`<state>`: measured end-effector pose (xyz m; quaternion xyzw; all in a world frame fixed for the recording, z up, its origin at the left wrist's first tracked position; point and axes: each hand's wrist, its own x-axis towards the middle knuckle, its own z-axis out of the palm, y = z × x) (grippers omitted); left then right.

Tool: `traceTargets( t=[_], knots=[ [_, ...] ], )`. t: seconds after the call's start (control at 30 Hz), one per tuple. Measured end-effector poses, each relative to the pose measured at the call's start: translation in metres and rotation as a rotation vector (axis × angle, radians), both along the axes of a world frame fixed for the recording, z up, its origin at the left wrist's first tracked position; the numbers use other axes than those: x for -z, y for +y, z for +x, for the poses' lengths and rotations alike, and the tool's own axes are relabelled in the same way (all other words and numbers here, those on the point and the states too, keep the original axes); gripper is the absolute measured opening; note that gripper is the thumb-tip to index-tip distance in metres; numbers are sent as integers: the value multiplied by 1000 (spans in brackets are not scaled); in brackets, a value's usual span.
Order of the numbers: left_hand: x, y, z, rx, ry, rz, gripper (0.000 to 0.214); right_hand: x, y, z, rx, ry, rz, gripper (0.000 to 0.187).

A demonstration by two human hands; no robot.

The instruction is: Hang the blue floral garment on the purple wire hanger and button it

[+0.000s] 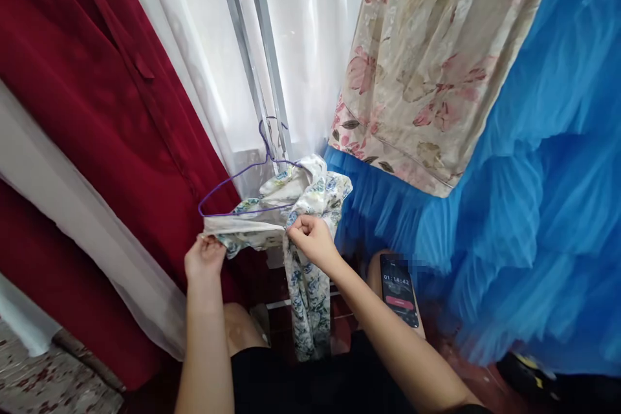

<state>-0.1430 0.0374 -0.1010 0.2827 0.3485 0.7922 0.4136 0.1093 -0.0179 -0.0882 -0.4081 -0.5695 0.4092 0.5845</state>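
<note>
A purple wire hanger (233, 176) hangs by its hook near a metal upright. Over its right side lies a white garment with blue and green flowers (317, 191), and part of it hangs down between my knees. My left hand (206, 257) pinches the garment's edge at the left, just below the hanger's left corner. With closed fingers, my right hand (313, 239) grips the same edge farther right, under the hanger's bottom bar. The edge is stretched between both hands. The hanger's left arm is bare.
Red curtain (121, 97) and white cloth hang on the left. Two metal poles (252, 32) rise in front of white fabric. A pink-flowered cloth (427, 77) and blue ruffled tulle (543, 207) hang at the right. A phone (398, 291) showing a timer rests on my right thigh.
</note>
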Motion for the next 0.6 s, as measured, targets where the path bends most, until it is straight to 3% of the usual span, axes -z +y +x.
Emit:
traceTargets(
  t=[0.13,0.2,0.27,0.33,0.4,0.47,0.53,0.6],
  knots=[
    [69,-44,27,72,-132,-151,21,61,-23,11,136,219,-124,32],
    [89,-63,32,142,-307,-283,16,101,-37,17,236,288,-189,36],
    [91,-78,35,177,-341,-268,11,135,-47,18,238,306,-284,37],
    [77,-89,41,195,-249,-143,13,149,-52,13,147,253,-371,32],
    [56,-100,55,204,-100,-21,20,137,-55,4,38,202,-348,17],
    [38,-112,77,225,79,15,24,105,-62,-6,-92,166,-212,17],
    [28,-124,99,262,280,-8,26,69,-74,-13,-269,107,-74,22],
    [25,-133,114,274,472,-18,25,43,-89,-15,-350,95,-18,12]
  ],
)
